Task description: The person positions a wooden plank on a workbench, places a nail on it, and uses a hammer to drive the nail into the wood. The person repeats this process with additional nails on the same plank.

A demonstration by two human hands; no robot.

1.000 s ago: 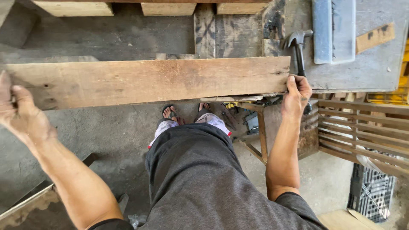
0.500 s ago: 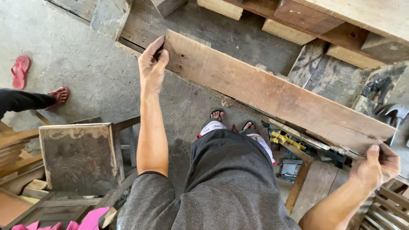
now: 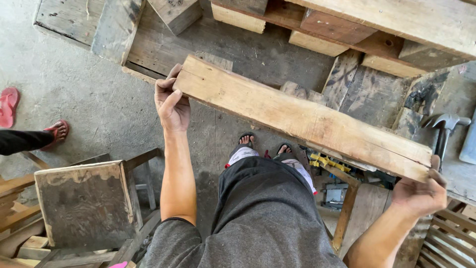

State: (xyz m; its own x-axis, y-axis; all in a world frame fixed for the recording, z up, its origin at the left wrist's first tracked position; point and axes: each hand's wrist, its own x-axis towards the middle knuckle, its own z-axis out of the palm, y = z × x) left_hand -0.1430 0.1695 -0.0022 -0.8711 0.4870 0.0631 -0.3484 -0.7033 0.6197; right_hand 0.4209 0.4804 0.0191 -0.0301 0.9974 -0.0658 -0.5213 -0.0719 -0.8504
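Grey shorts and a grey shirt fill the bottom of the view, with two feet in sandals on the concrete floor below. Both bare arms reach out from there to a long wooden plank, held off the floor in front of the body and slanting from upper left down to lower right.

The left hand grips the plank's left end, thumb along the near edge and fingers curled over the end grain. The right hand clasps the right end from below, its thumb pressed up on the near edge; the other fingers are hidden under the wood.

The plank is pale, weathered timber, tan with greyer streaks and dark stains, its grain running lengthwise. Its near edge is rough and splintered toward the right, and the left end is cut square.

Beside the left arm stands a worn wooden stool with a stained square top. Under the plank's right half lie a yellow tool and a small grey device. To the left, another person's foot in a red sandal rests on the floor, with a loose red sandal near it. At the right, a claw hammer lies on a grey bench top. Farthest off, pallet boards and timber blocks are stacked.
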